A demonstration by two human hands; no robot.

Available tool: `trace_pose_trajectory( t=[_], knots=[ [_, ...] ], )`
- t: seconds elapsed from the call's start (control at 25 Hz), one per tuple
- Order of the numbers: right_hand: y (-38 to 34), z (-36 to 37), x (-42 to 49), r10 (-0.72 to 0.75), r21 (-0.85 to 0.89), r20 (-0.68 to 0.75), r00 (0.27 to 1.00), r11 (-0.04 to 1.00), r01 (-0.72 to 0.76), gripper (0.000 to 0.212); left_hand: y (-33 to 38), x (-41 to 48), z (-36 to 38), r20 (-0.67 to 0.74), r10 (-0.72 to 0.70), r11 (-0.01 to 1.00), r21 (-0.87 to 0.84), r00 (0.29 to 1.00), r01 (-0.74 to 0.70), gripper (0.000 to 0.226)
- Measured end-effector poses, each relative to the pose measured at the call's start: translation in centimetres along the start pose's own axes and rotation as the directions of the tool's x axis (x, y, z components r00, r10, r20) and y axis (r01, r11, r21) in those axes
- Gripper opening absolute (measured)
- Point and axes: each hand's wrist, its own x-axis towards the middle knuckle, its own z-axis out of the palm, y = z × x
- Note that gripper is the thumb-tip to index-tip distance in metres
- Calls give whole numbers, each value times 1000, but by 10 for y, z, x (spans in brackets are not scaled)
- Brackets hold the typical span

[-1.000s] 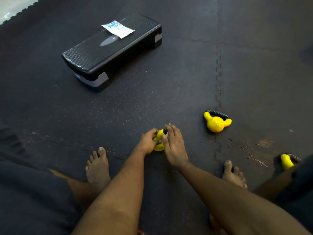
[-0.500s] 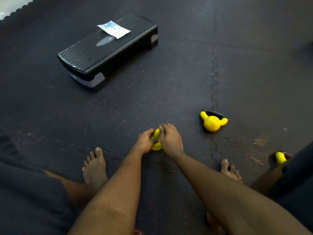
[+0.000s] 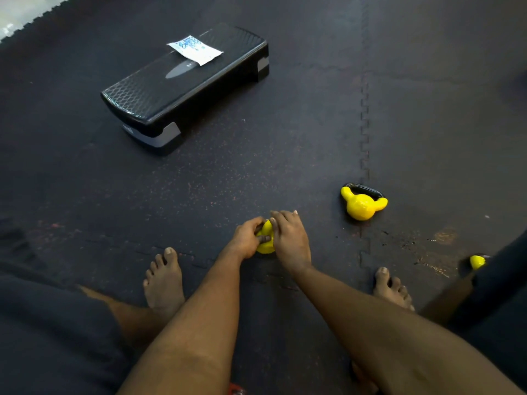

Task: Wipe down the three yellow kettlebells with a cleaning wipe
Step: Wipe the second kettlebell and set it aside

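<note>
A small yellow kettlebell stands on the dark floor mat between my bare feet, mostly covered by both hands. My left hand grips its left side, thumb across the front. My right hand curls over its top and right side. No wipe shows between the fingers. A second yellow kettlebell with a black handle sits apart to the right. The third kettlebell peeks out at the far right, partly hidden behind my knee. A white and blue wipe packet lies on the step platform.
A black aerobic step platform stands at the back left on the mat. My left foot and right foot flank the hands. An interlocking mat seam runs down the right side. Pale floor shows at the top left corner.
My right hand has closed down over the top of the kettlebell, hiding its handle. My left hand keeps its grip. The view shifted slightly.
</note>
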Motion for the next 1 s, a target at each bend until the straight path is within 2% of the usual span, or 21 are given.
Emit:
trace_pose_trajectory(
  t=[0.04,0.12,0.28,0.36,0.44,0.48,0.56,0.6,0.68,0.72,0.8,0.84,0.88,0.92,1.0],
  knots=[
    [1,-2,1,-7,16,9,1000,1000,6,30,3,-2,0,-3,-1,1000,5,1000,1,28],
    [-5,-10,10,70,48,58,996,996,-73,26,4,-2,0,-19,9,1000,17,1000,-9,26],
    [-15,-24,40,400,34,218,890,908,-417,40,5,-3,0,-27,6,999,50,1000,-5,26],
    [-22,-21,33,368,-18,166,915,929,-371,36,6,-4,-1,-27,8,999,50,1000,-7,25],
    [-23,-10,10,171,-86,29,985,982,-168,31,7,-5,-1,-18,17,998,54,1000,-16,24],
    [-20,-6,0,82,-113,-9,997,990,-83,31,6,-6,-1,-16,10,999,49,1000,-10,24],
    [-14,-5,-6,-5,-137,-23,1000,991,2,34,3,-6,0,-27,-5,999,34,1000,6,23],
    [-14,-7,-2,-13,-139,-16,1000,990,10,32,4,-7,0,-35,-5,999,38,999,7,23],
    [-21,-14,12,68,-136,23,997,989,-65,31,9,-8,1,-51,18,998,60,999,-15,22],
    [-25,-18,22,158,-119,67,985,982,-149,34,10,-8,2,-54,31,997,67,998,-27,22],
    [-32,-23,37,384,-75,171,907,923,-377,39,9,-8,1,-51,34,996,84,998,-30,24],
    [-34,-23,40,447,-89,188,874,894,-439,40,8,-8,2,-47,34,995,91,998,-30,23],
    [-35,-21,39,446,-122,168,879,894,-430,40,7,-7,2,-49,36,995,95,998,-31,21],
    [-35,-17,33,382,-165,115,917,917,-362,38,5,-7,2,-51,38,995,95,998,-33,20],
    [-31,-5,14,190,-229,6,982,956,-184,32,7,-8,1,-48,37,994,102,998,-32,21]
  ],
)
